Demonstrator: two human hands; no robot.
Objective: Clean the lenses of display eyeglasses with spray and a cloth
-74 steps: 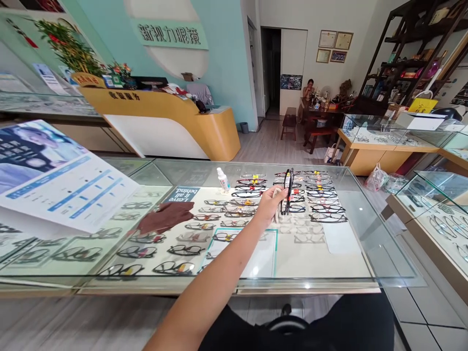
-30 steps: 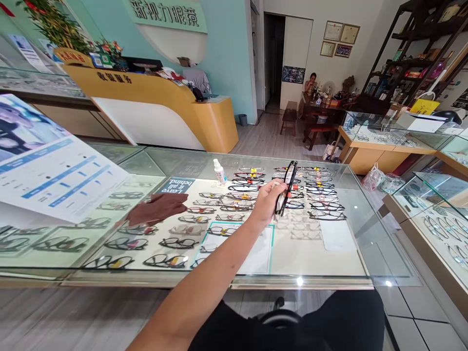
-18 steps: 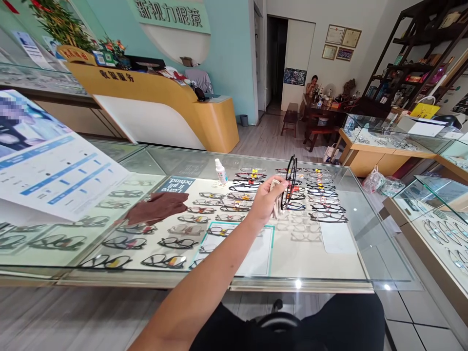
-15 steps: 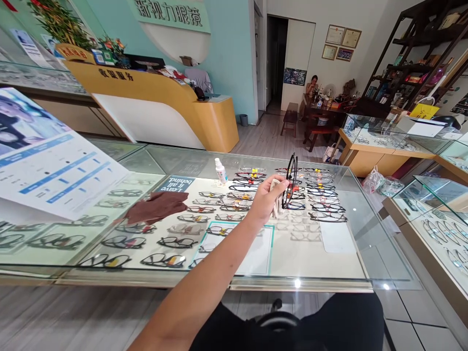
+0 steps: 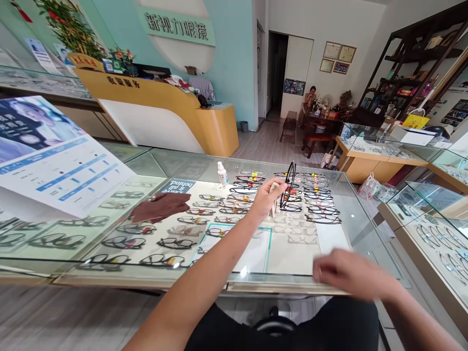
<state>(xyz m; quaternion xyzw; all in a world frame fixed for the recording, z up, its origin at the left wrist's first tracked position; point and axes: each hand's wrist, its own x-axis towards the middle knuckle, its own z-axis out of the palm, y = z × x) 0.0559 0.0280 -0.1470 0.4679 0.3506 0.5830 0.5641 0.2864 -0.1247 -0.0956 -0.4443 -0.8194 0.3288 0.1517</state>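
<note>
My left hand is raised above the glass display counter, closed around a dark pair of eyeglasses seen nearly edge-on. A pale cloth is bunched in the same hand, against the frame. At the counter's front edge, lower right, appears my right hand. Motion smears its fingers, which look bent; nothing can be made out in them. A small white bottle stands upright on the glass beyond my left hand. A crumpled brown cloth lies to the left.
Rows of eyeglasses show inside the counter. A folded calendar-like card stands at the left. Beyond are a yellow reception desk and a person seated by a dark table. Another glass case flanks the right side.
My right hand has come into view from the lower right. My left hand still holds the eyeglasses and cloth, nearly in place. The view has tilted slightly.
</note>
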